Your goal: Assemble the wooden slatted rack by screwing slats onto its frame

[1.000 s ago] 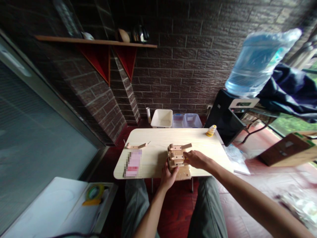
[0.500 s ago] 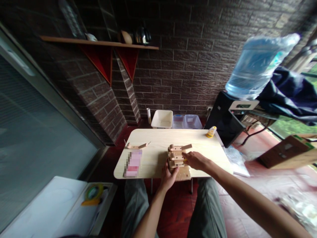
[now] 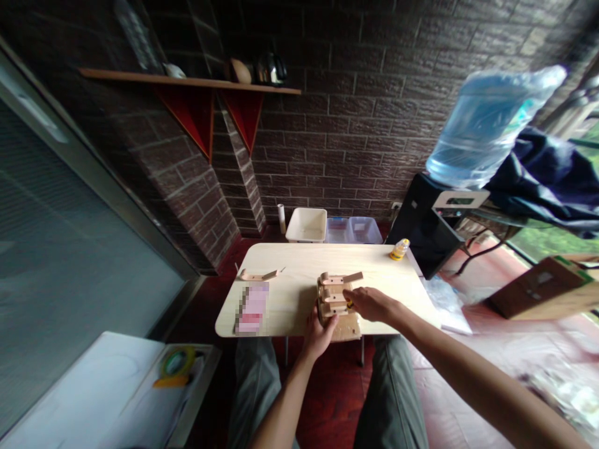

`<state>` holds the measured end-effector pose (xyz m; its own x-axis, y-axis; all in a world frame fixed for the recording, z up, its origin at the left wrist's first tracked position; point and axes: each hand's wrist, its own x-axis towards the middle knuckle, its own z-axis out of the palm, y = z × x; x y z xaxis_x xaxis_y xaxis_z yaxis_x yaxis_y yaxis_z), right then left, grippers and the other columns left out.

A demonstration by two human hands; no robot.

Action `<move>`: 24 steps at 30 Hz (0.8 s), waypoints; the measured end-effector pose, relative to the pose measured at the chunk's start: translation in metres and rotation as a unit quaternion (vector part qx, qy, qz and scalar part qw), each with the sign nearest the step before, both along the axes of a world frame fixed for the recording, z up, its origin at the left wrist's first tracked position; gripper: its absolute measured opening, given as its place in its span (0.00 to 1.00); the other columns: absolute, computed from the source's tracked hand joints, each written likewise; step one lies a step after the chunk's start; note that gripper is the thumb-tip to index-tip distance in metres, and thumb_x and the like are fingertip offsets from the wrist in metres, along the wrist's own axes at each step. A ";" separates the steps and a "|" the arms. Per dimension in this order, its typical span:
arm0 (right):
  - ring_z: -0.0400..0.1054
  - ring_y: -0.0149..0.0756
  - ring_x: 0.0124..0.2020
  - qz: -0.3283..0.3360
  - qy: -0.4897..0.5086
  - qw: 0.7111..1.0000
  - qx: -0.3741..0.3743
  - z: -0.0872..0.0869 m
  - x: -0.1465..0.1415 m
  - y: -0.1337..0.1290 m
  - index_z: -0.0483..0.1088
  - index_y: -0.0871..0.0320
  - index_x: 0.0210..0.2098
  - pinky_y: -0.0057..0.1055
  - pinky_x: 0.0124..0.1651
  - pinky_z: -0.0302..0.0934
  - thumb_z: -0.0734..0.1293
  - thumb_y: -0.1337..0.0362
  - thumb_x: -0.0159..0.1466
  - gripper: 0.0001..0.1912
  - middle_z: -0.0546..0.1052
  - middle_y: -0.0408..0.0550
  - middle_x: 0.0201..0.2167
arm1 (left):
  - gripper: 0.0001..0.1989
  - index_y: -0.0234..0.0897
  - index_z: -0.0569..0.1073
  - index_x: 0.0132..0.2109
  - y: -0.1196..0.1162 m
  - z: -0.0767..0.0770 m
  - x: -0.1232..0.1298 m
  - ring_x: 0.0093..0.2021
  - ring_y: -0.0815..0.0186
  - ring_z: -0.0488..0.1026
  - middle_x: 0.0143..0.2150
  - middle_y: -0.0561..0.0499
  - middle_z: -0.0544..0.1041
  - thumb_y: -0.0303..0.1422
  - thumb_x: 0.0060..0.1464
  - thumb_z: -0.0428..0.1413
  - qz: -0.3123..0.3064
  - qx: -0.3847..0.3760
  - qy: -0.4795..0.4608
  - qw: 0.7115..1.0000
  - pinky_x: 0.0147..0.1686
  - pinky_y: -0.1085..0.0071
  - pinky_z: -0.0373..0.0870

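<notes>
A brown board (image 3: 345,332) lies at the front edge of the pale table, with several wooden hook-like pieces on top. Each visible wooden piece (image 3: 335,280) has dark holes or screws along it. At the board's left side my left hand (image 3: 319,333) is closed, its thumb over the nearest wooden piece (image 3: 335,308). My right hand (image 3: 369,302) has its fingers closed at the right ends of the pieces. It grips a small yellow and black tool (image 3: 349,303), mostly hidden by the fingers. Another wooden piece (image 3: 258,275) lies at the table's left.
On the table (image 3: 290,262) are a pink blurred sheet (image 3: 253,308) and a yellow-labelled bottle (image 3: 399,249). Behind it stand a white bin (image 3: 307,224) and clear plastic bins (image 3: 365,230). A water dispenser (image 3: 423,218) stands at the right, an open white case (image 3: 107,390) at lower left.
My right hand has turned slightly, and more of the dark part of the yellow tool shows. My left hand, the board and the wooden pieces stay in place.
</notes>
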<state>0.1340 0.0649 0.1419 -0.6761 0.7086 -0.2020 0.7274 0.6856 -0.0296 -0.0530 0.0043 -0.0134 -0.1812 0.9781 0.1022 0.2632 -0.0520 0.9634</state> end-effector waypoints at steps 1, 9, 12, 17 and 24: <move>0.76 0.43 0.38 -0.001 -0.004 1.000 -0.002 0.000 -0.001 0.000 0.69 0.63 0.52 0.31 0.36 0.64 0.62 0.69 0.67 0.15 0.81 0.57 0.40 | 0.33 0.38 0.68 0.62 0.000 0.000 0.000 0.60 0.46 0.70 0.57 0.37 0.75 0.45 0.53 0.62 0.000 0.001 -0.001 1.000 0.60 0.50 0.65; 0.77 0.46 0.40 -0.050 -0.022 0.998 -0.018 0.002 -0.007 0.002 0.70 0.65 0.50 0.31 0.34 0.64 0.64 0.62 0.67 0.15 0.81 0.61 0.40 | 0.32 0.37 0.68 0.62 0.000 0.002 0.003 0.60 0.48 0.70 0.58 0.37 0.75 0.45 0.54 0.61 -0.007 0.008 -0.009 1.000 0.60 0.53 0.66; 0.77 0.46 0.41 -0.045 -0.018 0.998 -0.029 0.004 -0.006 0.005 0.69 0.65 0.51 0.31 0.36 0.64 0.66 0.63 0.65 0.17 0.80 0.60 0.42 | 0.31 0.36 0.68 0.61 -0.002 0.004 0.003 0.60 0.48 0.71 0.57 0.36 0.75 0.45 0.54 0.61 -0.006 0.007 -0.006 1.000 0.60 0.54 0.66; 0.76 0.44 0.42 -0.009 0.008 0.998 -0.065 0.007 0.000 0.010 0.70 0.59 0.52 0.30 0.37 0.63 0.68 0.65 0.62 0.18 0.81 0.55 0.43 | 0.32 0.38 0.68 0.61 -0.002 0.003 0.001 0.59 0.49 0.71 0.56 0.38 0.76 0.46 0.53 0.61 -0.006 -0.002 -0.006 1.000 0.58 0.54 0.67; 0.75 0.42 0.39 -0.025 -0.002 0.998 -0.057 -0.002 -0.001 0.011 0.73 0.60 0.46 0.30 0.36 0.62 0.67 0.64 0.65 0.11 0.81 0.55 0.40 | 0.33 0.36 0.68 0.62 0.001 -0.003 0.001 0.60 0.48 0.70 0.57 0.37 0.75 0.47 0.53 0.61 -0.005 0.002 -0.003 1.000 0.60 0.53 0.65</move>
<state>0.1334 0.0762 0.1396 -0.6390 0.7139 -0.2865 0.7612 0.6405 -0.1017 -0.0524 0.0048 -0.0159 -0.1719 0.9796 0.1046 0.2559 -0.0581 0.9650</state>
